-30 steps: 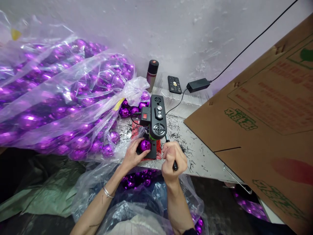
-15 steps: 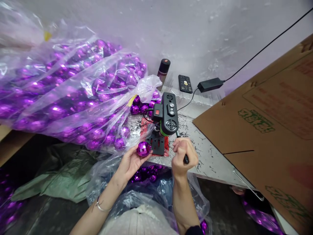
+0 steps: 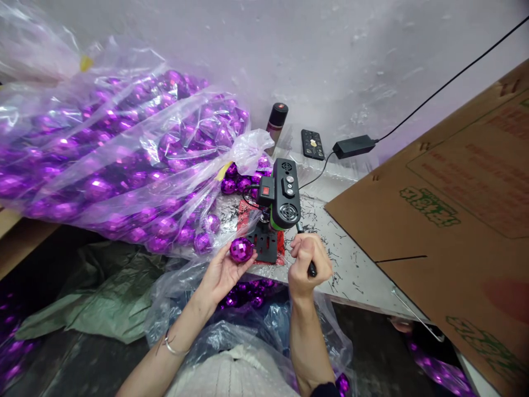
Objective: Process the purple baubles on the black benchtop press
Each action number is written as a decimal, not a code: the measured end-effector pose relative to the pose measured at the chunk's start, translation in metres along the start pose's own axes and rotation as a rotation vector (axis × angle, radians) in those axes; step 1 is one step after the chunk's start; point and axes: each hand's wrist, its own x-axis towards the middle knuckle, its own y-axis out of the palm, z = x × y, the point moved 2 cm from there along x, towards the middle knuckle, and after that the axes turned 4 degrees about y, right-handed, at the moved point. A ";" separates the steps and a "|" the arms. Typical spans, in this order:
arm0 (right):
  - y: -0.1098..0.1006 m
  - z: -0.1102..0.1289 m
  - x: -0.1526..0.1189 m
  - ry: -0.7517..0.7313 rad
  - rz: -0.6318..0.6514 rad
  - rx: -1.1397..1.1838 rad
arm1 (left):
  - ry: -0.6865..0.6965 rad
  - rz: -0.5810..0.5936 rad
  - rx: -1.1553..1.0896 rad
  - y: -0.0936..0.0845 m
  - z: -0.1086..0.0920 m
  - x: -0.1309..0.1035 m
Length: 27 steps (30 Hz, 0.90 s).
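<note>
In my left hand [image 3: 221, 275] rests a shiny purple faceted bauble [image 3: 241, 250], held between thumb and fingers with its cap end facing right. It sits just left of the black base plate [image 3: 265, 248] of a small bench machine. My right hand [image 3: 309, 259] is wrapped round the black-tipped lever handle [image 3: 313, 269] on the machine's right side. The machine's black head [image 3: 286, 193] has two round vents, and a red switch [image 3: 266, 190] is on its left. Fingers of my right hand hide most of the handle.
A large clear bag [image 3: 124, 160] full of purple baubles fills the left. Behind the machine stand a dark-capped bottle [image 3: 276, 118], a phone [image 3: 312, 144] and a power adapter [image 3: 354, 146]. A cardboard box [image 3: 446, 220] leans in from the right. Short black bits litter the worktop [image 3: 351, 270].
Almost everything holds its place. The view has shifted slightly, and the bauble in my left hand has turned a little, its cap end now showing toward the machine.
</note>
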 end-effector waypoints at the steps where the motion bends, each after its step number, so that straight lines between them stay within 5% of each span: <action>1: 0.000 0.000 0.000 0.003 0.001 0.002 | -0.015 0.006 -0.013 -0.001 0.001 0.001; 8: -0.003 -0.010 -0.005 -0.023 -0.006 -0.003 | -0.156 0.025 -0.052 0.005 0.004 -0.003; 13: -0.015 -0.034 -0.035 0.180 -0.029 -0.009 | -0.133 0.032 -0.024 0.005 0.006 -0.006; 19: -0.016 -0.049 -0.108 0.557 0.352 -0.016 | -0.106 0.109 0.089 -0.003 0.025 -0.009; 22: -0.018 -0.047 -0.139 0.650 0.440 -0.010 | -0.112 0.124 0.153 -0.005 0.043 -0.012; 27: -0.048 -0.047 -0.167 0.769 0.275 0.013 | -0.156 0.115 0.353 -0.011 0.060 -0.019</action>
